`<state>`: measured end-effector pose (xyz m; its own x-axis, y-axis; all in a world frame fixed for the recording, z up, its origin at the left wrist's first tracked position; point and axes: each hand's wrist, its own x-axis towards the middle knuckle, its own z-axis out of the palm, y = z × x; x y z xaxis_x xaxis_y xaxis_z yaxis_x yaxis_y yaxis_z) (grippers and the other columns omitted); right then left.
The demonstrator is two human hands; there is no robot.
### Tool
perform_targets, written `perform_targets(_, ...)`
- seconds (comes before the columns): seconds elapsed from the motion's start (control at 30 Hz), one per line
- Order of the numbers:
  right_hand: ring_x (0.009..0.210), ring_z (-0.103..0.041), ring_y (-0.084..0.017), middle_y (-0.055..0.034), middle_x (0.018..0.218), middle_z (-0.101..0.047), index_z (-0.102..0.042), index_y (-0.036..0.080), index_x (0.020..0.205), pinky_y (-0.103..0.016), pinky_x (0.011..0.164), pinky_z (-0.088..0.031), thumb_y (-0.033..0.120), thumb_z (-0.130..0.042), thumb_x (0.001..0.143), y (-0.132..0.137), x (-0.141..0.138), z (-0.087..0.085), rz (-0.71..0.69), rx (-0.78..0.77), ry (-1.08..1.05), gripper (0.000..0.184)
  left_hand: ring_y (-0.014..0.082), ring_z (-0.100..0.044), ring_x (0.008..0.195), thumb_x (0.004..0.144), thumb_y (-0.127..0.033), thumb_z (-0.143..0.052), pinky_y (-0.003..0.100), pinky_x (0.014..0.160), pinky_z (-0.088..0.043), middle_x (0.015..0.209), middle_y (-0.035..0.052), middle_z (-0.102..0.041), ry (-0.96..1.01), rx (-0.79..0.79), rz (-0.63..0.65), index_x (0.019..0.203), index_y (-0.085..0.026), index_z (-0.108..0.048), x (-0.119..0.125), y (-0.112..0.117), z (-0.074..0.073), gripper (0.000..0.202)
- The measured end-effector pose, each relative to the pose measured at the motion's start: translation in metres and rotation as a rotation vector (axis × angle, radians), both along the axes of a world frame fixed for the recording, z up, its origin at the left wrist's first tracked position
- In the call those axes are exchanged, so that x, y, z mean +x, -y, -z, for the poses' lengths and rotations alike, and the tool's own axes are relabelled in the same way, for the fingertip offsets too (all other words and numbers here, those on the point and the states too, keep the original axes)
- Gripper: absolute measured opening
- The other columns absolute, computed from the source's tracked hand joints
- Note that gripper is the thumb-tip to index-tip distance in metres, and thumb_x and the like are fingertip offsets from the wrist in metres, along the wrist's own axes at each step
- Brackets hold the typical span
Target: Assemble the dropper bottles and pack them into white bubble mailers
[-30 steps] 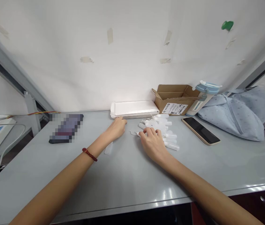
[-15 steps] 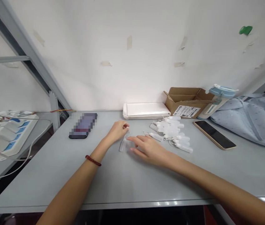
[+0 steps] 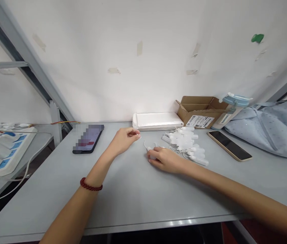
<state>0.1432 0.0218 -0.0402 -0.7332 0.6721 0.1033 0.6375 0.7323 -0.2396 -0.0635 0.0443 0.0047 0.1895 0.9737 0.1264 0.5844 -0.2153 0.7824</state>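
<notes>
My left hand (image 3: 123,138) hovers above the grey table (image 3: 133,193) with its fingertips pinched together; what they hold is too small to make out. My right hand (image 3: 163,159) rests on the table, its fingers curled round a small clear plastic bottle (image 3: 151,155) whose thin nozzle pokes out to the left. A pile of several similar small clear bottles (image 3: 184,142) lies just right of that hand. A stack of flat white sheets (image 3: 158,120) lies against the wall beyond both hands.
A dark phone (image 3: 88,138) lies at the left, another phone (image 3: 229,145) at the right. An open cardboard box (image 3: 201,111), a blue-lidded cup (image 3: 231,107) and a light blue cloth bag (image 3: 265,128) stand at the back right. A power strip (image 3: 3,149) sits on a side shelf at the left.
My right hand left the bottle pile, reached left to a lone clear bottle on the table and closed round it. My left hand drew back from the white sheets and lifted, fingers pinched.
</notes>
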Motion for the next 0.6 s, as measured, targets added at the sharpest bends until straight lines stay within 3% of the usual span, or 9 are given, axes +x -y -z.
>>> perform_targets(0.1, 0.073, -0.054, -0.015, -0.0055, 0.086, -0.057, -0.055, 0.018, 0.101, -0.026, 0.066, -0.041, 0.022, -0.045, 0.089, 0.0, 0.013, 0.005, 0.009, 0.015, -0.064, 0.016, 0.02, -0.063, 0.086, 0.074, -0.041, -0.059, 0.031, 0.078, -0.047, 0.089, 0.0036, -0.069, 0.164, -0.123, 0.012, 0.089, -0.018, -0.065, 0.01, 0.01, -0.005, 0.028)
perform_targets(0.27, 0.075, -0.052, -0.017, -0.0052, 0.085, -0.056, -0.052, 0.019, 0.098, -0.029, 0.068, -0.042, 0.019, -0.043, 0.088, 0.003, 0.023, 0.016, 0.068, 0.033, -0.239, 0.014, 0.0194, -0.063, 0.082, 0.071, -0.041, -0.062, 0.033, 0.078, -0.047, 0.084, 0.0029, -0.067, 0.229, -0.222, -0.012, 0.088, -0.018, -0.065, 0.021, 0.014, 0.002, 0.029)
perform_targets(0.43, 0.07, -0.051, -0.013, -0.0013, 0.081, -0.056, -0.048, 0.02, 0.088, -0.026, 0.064, -0.04, 0.016, -0.041, 0.086, 0.002, 0.029, 0.009, 0.144, -0.142, -0.523, 0.008, 0.0181, -0.061, 0.082, 0.071, -0.039, -0.065, 0.034, 0.085, -0.043, 0.083, 0.0023, -0.066, 0.282, -0.357, 0.04, 0.093, -0.018, -0.066, 0.028, 0.016, 0.006, 0.03)
perform_targets(0.6, 0.073, -0.053, -0.014, -0.0007, 0.08, -0.059, -0.045, 0.021, 0.086, -0.027, 0.066, -0.039, 0.027, -0.044, 0.089, 0.005, 0.03, 0.004, 0.246, -0.418, -0.793, 0.007, 0.0173, -0.06, 0.086, 0.07, -0.035, -0.07, 0.035, 0.09, -0.041, 0.087, 0.0043, -0.067, 0.513, -0.469, 0.029, 0.096, -0.016, -0.066, 0.038, 0.016, 0.02, 0.032)
